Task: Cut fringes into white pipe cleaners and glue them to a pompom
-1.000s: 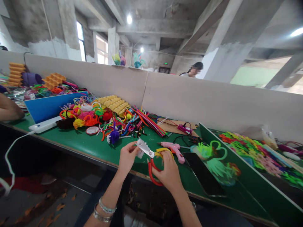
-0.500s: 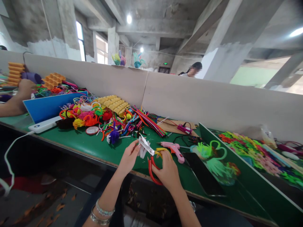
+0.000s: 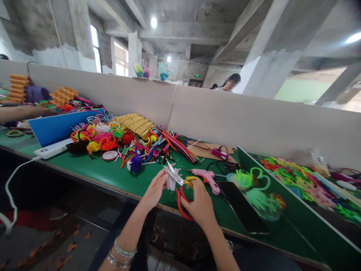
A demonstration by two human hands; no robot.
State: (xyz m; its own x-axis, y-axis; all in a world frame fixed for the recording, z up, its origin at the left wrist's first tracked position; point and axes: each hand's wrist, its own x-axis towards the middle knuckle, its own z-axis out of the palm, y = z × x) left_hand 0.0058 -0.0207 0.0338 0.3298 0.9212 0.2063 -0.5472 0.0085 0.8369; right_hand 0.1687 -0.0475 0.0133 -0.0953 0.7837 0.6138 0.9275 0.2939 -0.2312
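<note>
In my left hand (image 3: pixel 154 188), closed fingers grip a small bundle of white fuzzy strips, which look like pipe cleaners (image 3: pixel 170 183), just above the table's front edge. My right hand (image 3: pixel 199 201) is wrapped round the handles of scissors (image 3: pixel 180 182), one loop red and the other yellow. Their blades are slightly apart and lie over the white bundle, pointing up and left. Whether a strip sits between the blades I cannot tell. Close to my right hand lies a pink glue gun (image 3: pixel 207 177), its nozzle toward the left.
A black phone (image 3: pixel 242 207) and green pipe-cleaner figures (image 3: pixel 261 201) lie to the right, before a green divider (image 3: pixel 299 203). Colourful pipe cleaners (image 3: pixel 180 146) and a yellow egg tray (image 3: pixel 137 123) are heaped behind. Past a blue board (image 3: pixel 63 126), another person's arm (image 3: pixel 25 113) reaches in.
My hands stay almost in place; the left fingers and white bundle have shifted slightly against the blades. At the far left, the other person's arm has stretched further right.
</note>
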